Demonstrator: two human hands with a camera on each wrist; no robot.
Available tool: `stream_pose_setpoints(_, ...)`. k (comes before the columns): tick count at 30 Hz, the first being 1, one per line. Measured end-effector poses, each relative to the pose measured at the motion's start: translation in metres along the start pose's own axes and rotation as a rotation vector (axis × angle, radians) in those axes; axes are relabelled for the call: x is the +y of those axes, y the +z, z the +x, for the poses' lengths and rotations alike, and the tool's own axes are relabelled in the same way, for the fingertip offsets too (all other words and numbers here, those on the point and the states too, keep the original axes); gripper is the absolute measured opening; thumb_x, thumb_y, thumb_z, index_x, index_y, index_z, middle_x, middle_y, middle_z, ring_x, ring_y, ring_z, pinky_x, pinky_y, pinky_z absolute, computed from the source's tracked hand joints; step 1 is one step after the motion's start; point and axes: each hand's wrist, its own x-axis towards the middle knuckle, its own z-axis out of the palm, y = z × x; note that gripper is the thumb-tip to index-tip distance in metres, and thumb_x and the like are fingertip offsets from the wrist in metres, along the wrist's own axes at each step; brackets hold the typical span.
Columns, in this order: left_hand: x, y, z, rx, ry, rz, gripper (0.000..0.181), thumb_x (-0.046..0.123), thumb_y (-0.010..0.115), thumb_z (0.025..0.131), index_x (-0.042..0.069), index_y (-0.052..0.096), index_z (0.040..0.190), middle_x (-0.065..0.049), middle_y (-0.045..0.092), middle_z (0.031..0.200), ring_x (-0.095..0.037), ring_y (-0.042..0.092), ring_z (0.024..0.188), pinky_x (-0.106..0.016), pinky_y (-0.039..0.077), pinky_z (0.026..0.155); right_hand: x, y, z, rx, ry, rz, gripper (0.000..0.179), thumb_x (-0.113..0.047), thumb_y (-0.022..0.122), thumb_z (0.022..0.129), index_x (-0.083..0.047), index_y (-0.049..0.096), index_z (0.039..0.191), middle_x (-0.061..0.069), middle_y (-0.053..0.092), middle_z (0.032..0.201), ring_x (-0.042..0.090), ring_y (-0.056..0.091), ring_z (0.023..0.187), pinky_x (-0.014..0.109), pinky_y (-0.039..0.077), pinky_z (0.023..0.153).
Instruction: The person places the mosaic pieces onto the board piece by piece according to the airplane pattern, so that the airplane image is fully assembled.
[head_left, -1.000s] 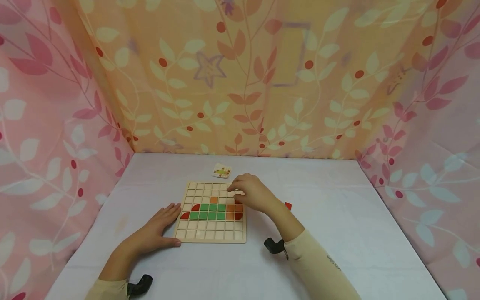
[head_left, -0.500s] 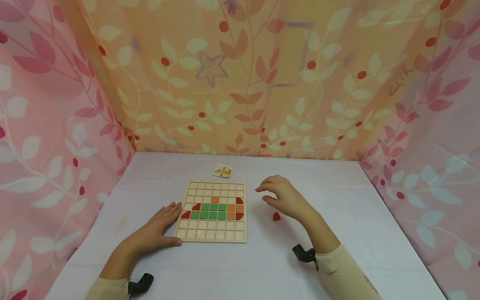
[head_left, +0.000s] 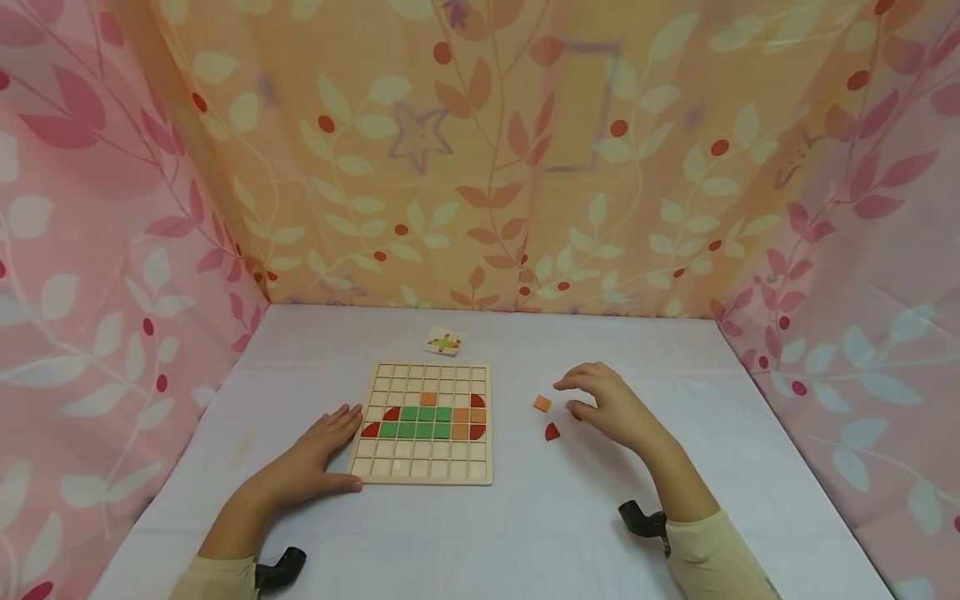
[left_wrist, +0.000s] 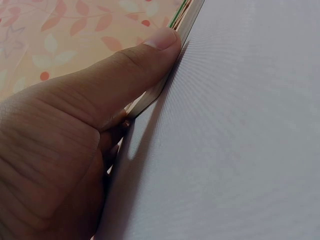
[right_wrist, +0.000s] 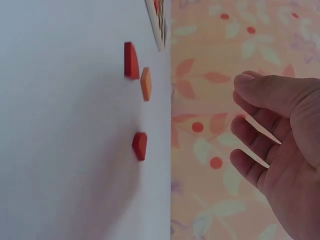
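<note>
A wooden grid board (head_left: 420, 482) lies on the table with green, orange and red tiles set in its cells. My left hand (head_left: 315, 458) rests along the board's left edge, fingers spread. In the left wrist view its thumb (left_wrist: 150, 50) lies against the board's side. To the right of the board, my right hand (head_left: 611, 408) hovers over the table with fingers apart and holds nothing. Just left of its fingertips lie an orange square tile (head_left: 542, 403) and a red rounded tile (head_left: 552, 432). The right wrist view shows another red tile (right_wrist: 140, 146), hidden under the hand in the head view.
Behind the board lies a small picture card (head_left: 445, 341) with a coloured pattern. A white cloth (head_left: 442, 542) covers the table, and patterned fabric (head_left: 480, 167) walls it in at the back and both sides. A black camera mount sits on each wrist.
My right hand has moved rightward off the board, uncovering a red tile at the pattern's upper right and then the loose orange and red tiles. My left hand stays at the board's edge.
</note>
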Motion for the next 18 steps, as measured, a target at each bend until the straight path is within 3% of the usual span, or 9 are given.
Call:
stream_pose_setpoints(3,-0.001,0.0,0.0,-0.005,0.0,-0.004,0.116,0.065,0.081,0.073,0.007,0.031,0.161,-0.008,0.024,0.17,-0.036,0.012,0.158,-0.024,-0.005,0.127,0.011,0.002,-0.003,-0.001,0.016,0.002,0.034,-0.007,0.078,0.09,-0.018,0.075,0.122,-0.002,0.066,0.126,0.025,0.055,0.124,0.052,0.047,0.106)
stream_pose_setpoints(9,0.0,0.0,0.0,0.003,0.008,-0.004,0.116,0.064,0.081,0.073,0.006,0.032,0.161,-0.008,0.024,0.17,-0.038,0.013,0.158,-0.008,-0.01,0.117,0.024,0.0,-0.006,-0.024,0.053,0.038,0.033,-0.008,0.076,0.09,-0.013,0.074,0.123,0.001,0.066,0.128,0.029,0.054,0.126,0.056,0.045,0.108)
stream_pose_setpoints(18,0.003,-0.001,-0.002,0.005,0.017,-0.011,0.114,0.063,0.081,0.074,0.005,0.033,0.16,-0.009,0.025,0.169,-0.039,0.015,0.158,-0.01,-0.01,0.119,0.048,0.012,-0.012,-0.086,0.091,0.057,0.034,-0.005,0.074,0.09,-0.011,0.073,0.124,0.004,0.064,0.13,0.033,0.052,0.128,0.059,0.043,0.11)
